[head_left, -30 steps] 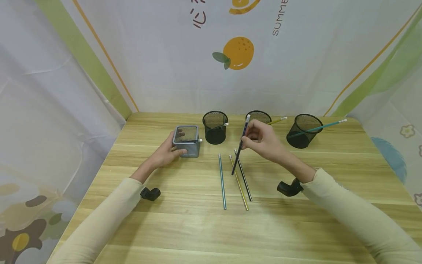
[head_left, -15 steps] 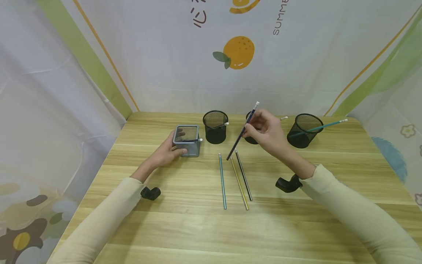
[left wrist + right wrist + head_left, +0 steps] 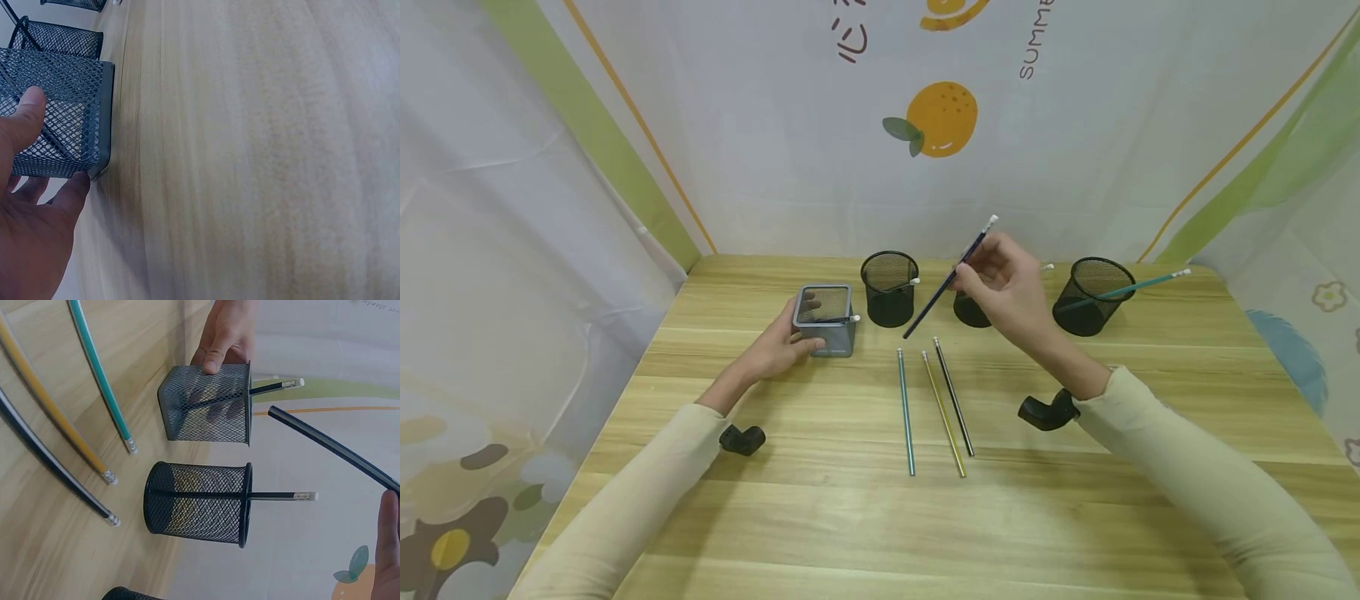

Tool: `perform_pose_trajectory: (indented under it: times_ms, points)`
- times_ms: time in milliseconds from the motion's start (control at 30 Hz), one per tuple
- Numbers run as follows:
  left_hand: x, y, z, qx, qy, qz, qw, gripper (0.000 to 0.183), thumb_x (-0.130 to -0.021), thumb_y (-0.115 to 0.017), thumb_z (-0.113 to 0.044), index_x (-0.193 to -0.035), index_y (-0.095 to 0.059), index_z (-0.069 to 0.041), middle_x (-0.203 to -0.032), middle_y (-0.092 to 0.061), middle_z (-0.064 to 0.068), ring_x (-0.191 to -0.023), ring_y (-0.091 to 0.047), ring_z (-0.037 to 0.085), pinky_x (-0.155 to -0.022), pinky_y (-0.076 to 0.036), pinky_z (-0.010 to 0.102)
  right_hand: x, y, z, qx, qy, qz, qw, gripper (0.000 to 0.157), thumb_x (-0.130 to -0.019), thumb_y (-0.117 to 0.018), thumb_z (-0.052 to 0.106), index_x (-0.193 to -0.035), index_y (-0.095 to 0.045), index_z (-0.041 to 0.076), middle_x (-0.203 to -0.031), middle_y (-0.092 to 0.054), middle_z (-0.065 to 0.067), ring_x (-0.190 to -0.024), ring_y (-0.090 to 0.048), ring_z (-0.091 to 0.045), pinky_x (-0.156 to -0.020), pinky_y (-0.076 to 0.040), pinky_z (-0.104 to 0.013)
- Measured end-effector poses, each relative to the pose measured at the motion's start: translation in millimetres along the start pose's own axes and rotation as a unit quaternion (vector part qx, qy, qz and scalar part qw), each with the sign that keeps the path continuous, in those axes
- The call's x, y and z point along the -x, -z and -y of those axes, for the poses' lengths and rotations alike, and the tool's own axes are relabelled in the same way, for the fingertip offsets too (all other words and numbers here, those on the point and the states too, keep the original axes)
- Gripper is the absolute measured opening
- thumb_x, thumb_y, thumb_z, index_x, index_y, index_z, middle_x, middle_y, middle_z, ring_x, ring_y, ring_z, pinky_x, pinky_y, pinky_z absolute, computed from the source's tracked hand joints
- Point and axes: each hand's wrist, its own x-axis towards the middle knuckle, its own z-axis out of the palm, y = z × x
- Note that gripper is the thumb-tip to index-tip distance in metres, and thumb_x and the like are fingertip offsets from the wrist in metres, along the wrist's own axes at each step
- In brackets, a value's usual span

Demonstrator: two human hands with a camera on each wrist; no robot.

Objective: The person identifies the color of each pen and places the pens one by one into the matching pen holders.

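My left hand grips a grey square mesh pencil holder at its left side, thumb across the near face. One black pencil with a white eraser leans inside it, seen clearly in the right wrist view. My right hand pinches a dark pencil in the air, eraser end up and tilted right. Its lower end hangs near the black round mesh holder, which contains a dark pencil. On the table lie a teal pencil, a yellow pencil and a black pencil.
Behind my right hand stands another round black holder, partly hidden, with an eraser tip showing. Farther right, a round holder contains a teal pencil. A printed curtain hangs along the back edge of the wooden table.
My right hand has lifted the dark pencil up and away from the pencils on the table. The pencil now tilts more, its lower end farther left. My left hand and the square holder stay put.
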Motion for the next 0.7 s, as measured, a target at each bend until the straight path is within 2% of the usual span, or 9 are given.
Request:
perform_pose_trajectory:
  times_ms: [100,467,700]
  points:
    - [-0.2,0.1,-0.4,-0.002,0.000,0.001,1.0000,0.078,-0.098,-0.064,0.003,-0.158,-0.015,0.001,-0.157,-0.028,0.028,-0.139,-0.035,0.050,-0.116,-0.029,0.057,-1.0,-2.7,1.6,0.003,-0.004,-0.003,1.000,0.013,-0.094,-0.060,-0.015,-0.106,-0.056,-0.013,-0.098,-0.061,-0.022,-0.083,-0.065,-0.031,-0.076,-0.061,-0.039]
    - [0.1,-0.1,-1.0,-0.004,0.002,0.004,1.0000,0.079,-0.098,-0.064,0.002,-0.159,-0.014,-0.001,-0.158,-0.027,0.027,-0.140,-0.035,0.049,-0.116,-0.028,0.058,-5.4,-10.7,1.2,-0.007,0.013,-0.007,1.000,0.010,-0.095,-0.059,-0.014,-0.104,-0.056,-0.011,-0.100,-0.061,-0.021,-0.087,-0.063,-0.040,-0.080,-0.061,-0.042]
    - [1.4,0.2,-2.1,-0.004,0.003,0.006,1.0000,0.079,-0.098,-0.063,0.003,-0.159,-0.014,-0.002,-0.158,-0.027,0.027,-0.140,-0.035,0.049,-0.116,-0.027,0.059,-7.9,-15.6,0.6,-0.011,0.019,-0.007,1.000,0.011,-0.095,-0.059,-0.014,-0.105,-0.055,-0.014,-0.102,-0.061,-0.022,-0.089,-0.066,-0.031,-0.081,-0.061,-0.038]
